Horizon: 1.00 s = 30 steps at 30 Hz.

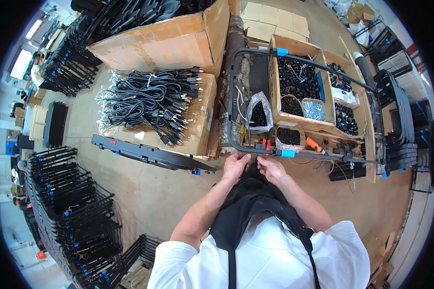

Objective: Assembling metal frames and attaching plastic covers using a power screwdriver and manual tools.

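A black tubular metal frame (304,155) with blue tape on its rails lies across the workbench. Both hands are at its near left corner, close together in front of my black apron (255,192). My left hand (236,165) has its fingers curled, thumb and forefinger pressed together just below the frame's edge. A little to the right, my right hand (271,168) is closed in a pinch. Whatever lies between the fingertips is too small to make out. Red clips (265,144) sit on the rail just above them.
Wooden bins (273,91) hold black plastic parts and screws (314,110). A clear bag (260,113) of small parts and an orange-handled tool (314,144) lie nearby. Left, bundled black cables (149,98) cover a carton; a black panel (152,153) leans before it. Stacked frames (72,207) stand behind.
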Tool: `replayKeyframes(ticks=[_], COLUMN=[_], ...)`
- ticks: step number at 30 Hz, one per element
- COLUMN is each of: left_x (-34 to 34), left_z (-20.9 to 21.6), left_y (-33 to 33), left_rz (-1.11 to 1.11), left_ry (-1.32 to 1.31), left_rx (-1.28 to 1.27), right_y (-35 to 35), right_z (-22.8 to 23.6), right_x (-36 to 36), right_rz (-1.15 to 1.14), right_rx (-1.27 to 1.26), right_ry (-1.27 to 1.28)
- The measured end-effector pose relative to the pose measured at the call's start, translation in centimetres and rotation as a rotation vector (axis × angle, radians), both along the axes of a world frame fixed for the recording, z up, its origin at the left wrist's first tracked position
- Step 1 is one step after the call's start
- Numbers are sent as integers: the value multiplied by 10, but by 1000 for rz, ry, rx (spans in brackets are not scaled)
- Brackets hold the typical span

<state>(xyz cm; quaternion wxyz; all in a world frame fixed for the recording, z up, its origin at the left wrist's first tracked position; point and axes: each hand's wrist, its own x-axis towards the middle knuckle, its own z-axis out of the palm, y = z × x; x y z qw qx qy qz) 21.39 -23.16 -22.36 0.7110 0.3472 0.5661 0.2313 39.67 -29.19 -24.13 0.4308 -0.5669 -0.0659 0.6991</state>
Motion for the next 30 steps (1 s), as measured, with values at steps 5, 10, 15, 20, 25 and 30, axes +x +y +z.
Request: replayKeyframes(ticks=[5, 10, 15, 20, 25, 30], left_x=[-3, -5, -2, -7, -15, -17], left_z=[-2, -8, -1, -12, -20, -11], left_y=[6, 7, 5, -8, -26, -42], left_rz=[2, -25, -35, -74, -114, -42], left_ry=[-57, -59, -73, 25, 175, 119], left_rx=[-70, -102, -87, 84, 376, 496], right_y=[15, 13, 12, 25, 41, 74], right_z=[-8, 3, 17, 93, 124, 125], right_x=[-20, -21, -7, -1, -2, -27], right_rz=[-10, 7, 371, 728, 955, 1355], right_rx=[108, 99, 180, 187, 551, 977], right_ry=[142, 212, -141, -492, -1091, -1233])
